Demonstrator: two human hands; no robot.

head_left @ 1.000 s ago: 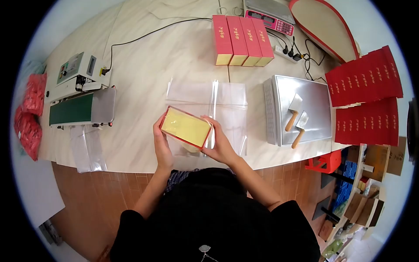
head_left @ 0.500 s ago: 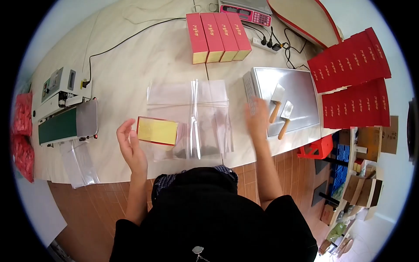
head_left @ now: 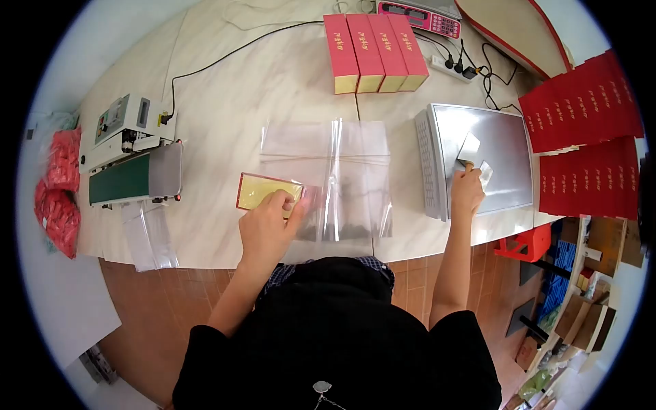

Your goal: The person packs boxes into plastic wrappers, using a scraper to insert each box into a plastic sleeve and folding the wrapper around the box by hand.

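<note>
A box with a yellow face and red edges (head_left: 256, 190) lies on the table, clear film round its right end. My left hand (head_left: 268, 222) is over that end with fingers curled in, and what they hold is too small to make out. On the silver metal case (head_left: 506, 137), my right hand (head_left: 467, 193) is wrapped round the wooden handle of a metal scraper (head_left: 469, 147). A second scraper (head_left: 486, 175) lies beside it, partly hidden by my right hand. Flat clear plastic bags (head_left: 362, 174) are spread to the right of the box.
Several red boxes (head_left: 372, 51) stand at the back, by a pink scale (head_left: 437, 24) and a power strip (head_left: 451, 70). Stacked red boxes (head_left: 588, 178) are at the right. A sealing machine (head_left: 123, 181) with a green belt stands left; more clear bags (head_left: 147, 236) hang at the table edge.
The yellow-faced box has gone from both hands down onto the table. My right hand has moved right and taken a scraper handle. My left hand has left the box's side and come over its right end.
</note>
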